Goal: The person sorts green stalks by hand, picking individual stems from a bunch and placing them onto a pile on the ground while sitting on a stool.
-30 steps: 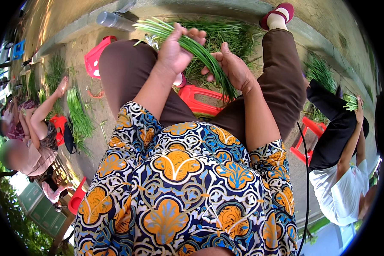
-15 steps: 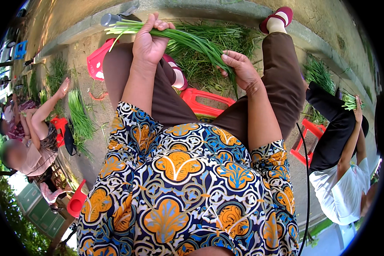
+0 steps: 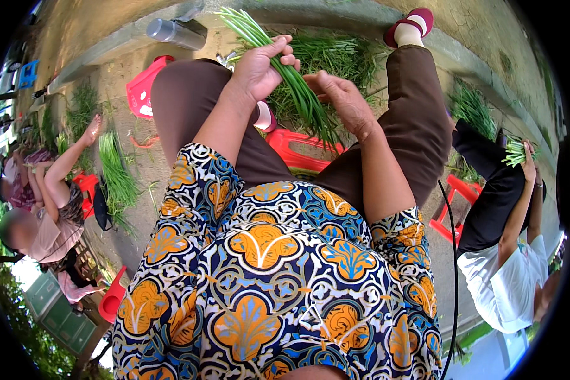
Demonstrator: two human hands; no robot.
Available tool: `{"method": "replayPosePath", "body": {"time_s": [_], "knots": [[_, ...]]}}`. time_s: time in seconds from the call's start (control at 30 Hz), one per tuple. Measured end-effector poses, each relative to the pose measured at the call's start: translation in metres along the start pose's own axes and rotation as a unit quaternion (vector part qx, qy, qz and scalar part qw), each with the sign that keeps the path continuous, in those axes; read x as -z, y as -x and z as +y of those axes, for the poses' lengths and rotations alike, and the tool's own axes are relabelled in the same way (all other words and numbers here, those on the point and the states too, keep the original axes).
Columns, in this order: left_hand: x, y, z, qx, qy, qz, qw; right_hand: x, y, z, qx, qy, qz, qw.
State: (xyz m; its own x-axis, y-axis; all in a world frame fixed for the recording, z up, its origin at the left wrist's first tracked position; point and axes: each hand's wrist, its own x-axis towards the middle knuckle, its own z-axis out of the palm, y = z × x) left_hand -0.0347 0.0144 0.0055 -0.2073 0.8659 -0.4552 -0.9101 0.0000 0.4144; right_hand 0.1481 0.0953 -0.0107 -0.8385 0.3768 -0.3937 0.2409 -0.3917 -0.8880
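Note:
A bunch of long green chives (image 3: 297,85) slants across in front of me, its pale stalk ends at the upper left and its darker leaf tips hanging to the lower right. My left hand (image 3: 259,71) is closed around it near the stalk end. Beside the leafy part, my right hand (image 3: 343,100) has its fingers stretched out and loosely curved, with nothing visibly gripped. Whether its fingertips touch the leaves I cannot tell. Beyond both hands, a loose heap of chives (image 3: 342,56) lies on the ground between my feet.
A red plastic stool (image 3: 307,149) sits between my legs. Left of my knee are a pink-red plastic piece (image 3: 142,90) and a grey bottle (image 3: 174,33) near the curb. More chives (image 3: 117,171) lie at left. At right, another person holds chives (image 3: 519,153); others sit far left.
My left hand has moved right and slightly down, and the bunch slopes more steeply. My right hand has let go of the leafy end and opened.

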Motion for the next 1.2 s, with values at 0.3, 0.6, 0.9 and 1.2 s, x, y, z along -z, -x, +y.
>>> {"method": "replayPosePath", "body": {"time_s": [0.3,0.6,0.9,1.2], "knots": [[0.0,-0.004,-0.029,0.01,-0.037,0.01,0.999,-0.001,0.005,-0.003,-0.091,-0.188,-0.083,0.975],[0.001,-0.004,-0.025,-0.017,-0.055,-0.001,0.998,-0.003,0.006,-0.007,-0.093,-0.165,-0.068,0.98],[0.007,-0.008,0.085,-0.118,-0.025,0.008,0.993,0.026,-0.007,0.024,-0.024,-0.07,0.184,0.98],[0.002,0.008,0.104,-0.112,-0.05,0.159,0.98,0.018,-0.004,0.014,-0.018,-0.017,0.178,0.984]]}}
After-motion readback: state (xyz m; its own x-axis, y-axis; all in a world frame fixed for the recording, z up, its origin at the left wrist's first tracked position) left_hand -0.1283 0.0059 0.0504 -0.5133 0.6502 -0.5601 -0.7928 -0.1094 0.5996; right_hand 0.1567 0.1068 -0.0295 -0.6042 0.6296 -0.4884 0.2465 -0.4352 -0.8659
